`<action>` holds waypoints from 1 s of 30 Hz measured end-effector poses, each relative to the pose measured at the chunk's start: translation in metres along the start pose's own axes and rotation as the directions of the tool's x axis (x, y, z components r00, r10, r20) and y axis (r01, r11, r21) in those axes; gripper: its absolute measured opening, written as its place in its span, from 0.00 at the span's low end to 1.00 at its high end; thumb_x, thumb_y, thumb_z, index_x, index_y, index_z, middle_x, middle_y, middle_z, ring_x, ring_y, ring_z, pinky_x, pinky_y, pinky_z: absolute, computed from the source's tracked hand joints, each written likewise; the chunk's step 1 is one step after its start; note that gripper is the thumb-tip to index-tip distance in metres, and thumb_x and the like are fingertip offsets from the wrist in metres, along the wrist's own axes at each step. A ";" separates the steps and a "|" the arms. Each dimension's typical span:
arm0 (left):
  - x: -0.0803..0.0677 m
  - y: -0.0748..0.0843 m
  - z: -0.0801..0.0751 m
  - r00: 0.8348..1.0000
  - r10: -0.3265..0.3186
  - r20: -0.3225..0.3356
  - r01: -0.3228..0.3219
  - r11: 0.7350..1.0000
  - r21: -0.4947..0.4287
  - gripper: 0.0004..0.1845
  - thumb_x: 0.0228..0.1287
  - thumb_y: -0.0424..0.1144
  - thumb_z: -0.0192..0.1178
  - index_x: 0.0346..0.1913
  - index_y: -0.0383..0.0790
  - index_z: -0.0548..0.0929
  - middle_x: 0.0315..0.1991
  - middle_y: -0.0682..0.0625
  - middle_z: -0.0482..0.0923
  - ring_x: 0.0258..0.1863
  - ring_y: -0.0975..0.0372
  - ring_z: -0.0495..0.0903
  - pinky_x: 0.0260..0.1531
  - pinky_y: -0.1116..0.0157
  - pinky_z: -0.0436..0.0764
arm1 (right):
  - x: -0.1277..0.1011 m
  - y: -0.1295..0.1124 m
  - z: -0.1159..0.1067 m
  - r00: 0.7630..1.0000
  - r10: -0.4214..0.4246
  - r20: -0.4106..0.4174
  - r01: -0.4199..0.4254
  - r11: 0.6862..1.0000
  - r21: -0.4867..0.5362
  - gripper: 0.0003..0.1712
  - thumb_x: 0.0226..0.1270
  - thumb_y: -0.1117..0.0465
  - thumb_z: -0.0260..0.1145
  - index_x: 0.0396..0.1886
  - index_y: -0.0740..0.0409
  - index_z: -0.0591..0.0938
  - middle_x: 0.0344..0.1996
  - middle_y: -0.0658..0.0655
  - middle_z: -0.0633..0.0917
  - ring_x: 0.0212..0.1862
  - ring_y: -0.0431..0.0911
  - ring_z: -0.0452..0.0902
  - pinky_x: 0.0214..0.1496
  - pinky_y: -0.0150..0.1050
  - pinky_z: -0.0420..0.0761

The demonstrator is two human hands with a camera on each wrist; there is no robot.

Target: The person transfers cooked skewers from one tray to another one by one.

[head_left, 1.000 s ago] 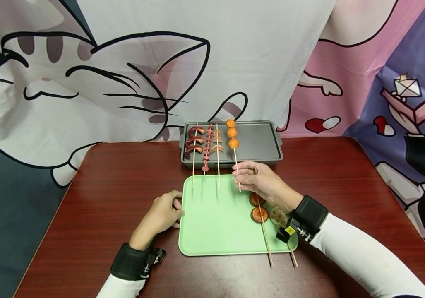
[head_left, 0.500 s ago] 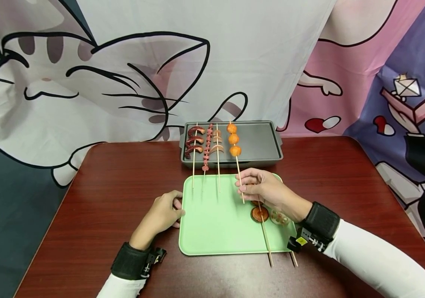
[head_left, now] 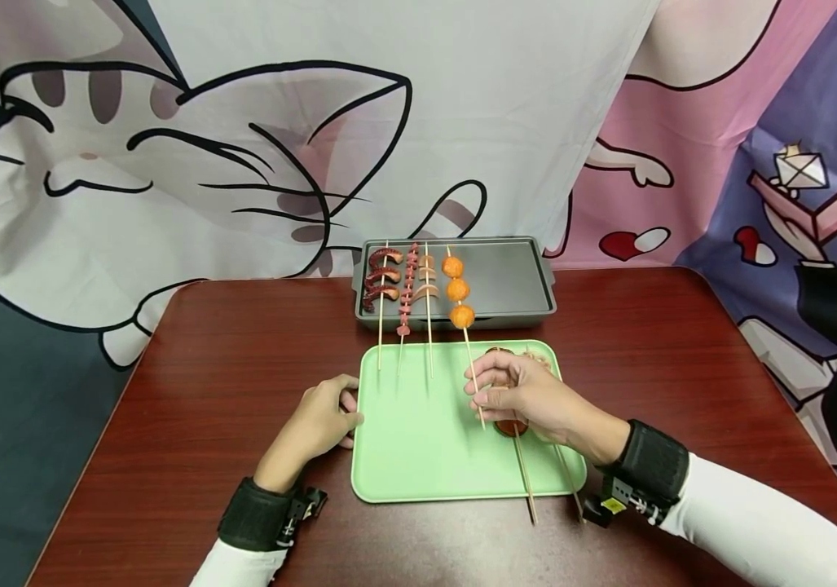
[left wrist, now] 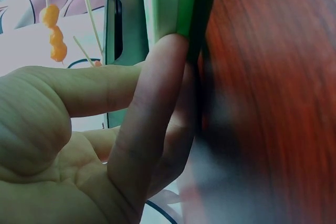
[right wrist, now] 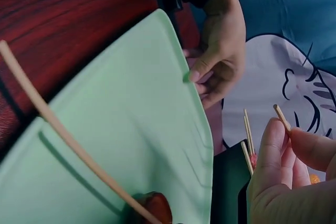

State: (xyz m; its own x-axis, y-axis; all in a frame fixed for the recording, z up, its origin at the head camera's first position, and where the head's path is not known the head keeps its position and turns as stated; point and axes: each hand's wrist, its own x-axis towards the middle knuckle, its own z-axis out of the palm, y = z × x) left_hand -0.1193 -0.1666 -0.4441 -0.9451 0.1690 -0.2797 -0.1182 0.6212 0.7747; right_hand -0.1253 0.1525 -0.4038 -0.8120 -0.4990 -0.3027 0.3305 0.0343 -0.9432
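My right hand (head_left: 478, 393) pinches the stick of a skewer with three orange balls (head_left: 457, 289). Its balls lie over the near part of a grey pan (head_left: 517, 281), and its stick reaches over a green tray (head_left: 418, 461). The right wrist view shows the fingertips (right wrist: 273, 135) closed on the stick's end (right wrist: 281, 115). My left hand (head_left: 345, 408) holds the tray's left edge, thumb on the rim (right wrist: 190, 74), fingers curled against the edge (left wrist: 157, 77). Two more skewers with round slices (head_left: 512, 426) lie on the tray, partly under my right hand.
Three other skewers rest across the pan's left part: dark red curled pieces (head_left: 381, 281), pink pieces (head_left: 407, 289) and pale sausage slices (head_left: 428, 281). Sticks (head_left: 530, 493) jut past the tray's near edge. All of it stands on a dark red table (head_left: 205, 391) before a cartoon cloth backdrop.
My right hand has drawn the orange-ball skewer towards me, so the balls slid from the pan's far side to its near side. The left hand stays put.
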 end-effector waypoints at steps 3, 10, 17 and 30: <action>0.000 0.000 0.000 1.000 0.003 -0.001 -0.003 1.000 -0.001 0.25 0.65 0.23 0.64 0.64 0.28 0.76 0.35 0.43 0.75 0.19 0.58 0.80 0.20 0.63 0.88 | -0.004 0.004 -0.001 1.000 0.002 0.012 -0.002 1.000 -0.019 0.20 0.71 0.73 0.64 0.59 0.74 0.72 0.44 0.56 0.85 0.42 0.45 0.87 0.44 0.36 0.91; -0.001 0.001 0.000 1.000 0.010 -0.005 -0.010 1.000 -0.006 0.25 0.64 0.23 0.64 0.64 0.27 0.76 0.34 0.43 0.75 0.19 0.58 0.80 0.19 0.63 0.88 | -0.013 0.014 -0.001 0.999 0.008 0.038 -0.007 0.999 -0.043 0.21 0.70 0.73 0.65 0.58 0.77 0.70 0.42 0.57 0.84 0.41 0.47 0.87 0.45 0.38 0.92; -0.001 0.000 0.000 1.000 0.007 -0.005 -0.007 1.000 -0.003 0.25 0.64 0.23 0.64 0.64 0.27 0.76 0.34 0.43 0.76 0.19 0.58 0.80 0.19 0.63 0.88 | -0.023 0.024 0.002 0.997 0.006 0.079 -0.004 1.000 -0.028 0.19 0.70 0.74 0.65 0.55 0.78 0.70 0.42 0.58 0.84 0.41 0.46 0.87 0.46 0.39 0.92; -0.001 0.001 0.000 1.000 0.002 -0.009 -0.002 1.000 -0.006 0.25 0.63 0.23 0.64 0.64 0.27 0.76 0.34 0.43 0.76 0.19 0.58 0.80 0.19 0.63 0.88 | -0.039 0.035 0.010 0.994 0.026 0.102 -0.029 0.999 0.026 0.13 0.68 0.75 0.66 0.48 0.69 0.74 0.40 0.57 0.84 0.42 0.48 0.88 0.45 0.40 0.92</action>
State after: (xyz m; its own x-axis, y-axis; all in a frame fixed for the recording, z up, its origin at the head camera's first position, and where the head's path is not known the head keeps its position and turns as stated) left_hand -0.1182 -0.1666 -0.4427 -0.9482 0.1629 -0.2729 -0.1181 0.6167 0.7783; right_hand -0.0777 0.1647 -0.4233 -0.7497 -0.5837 -0.3117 0.3662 0.0263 -0.9301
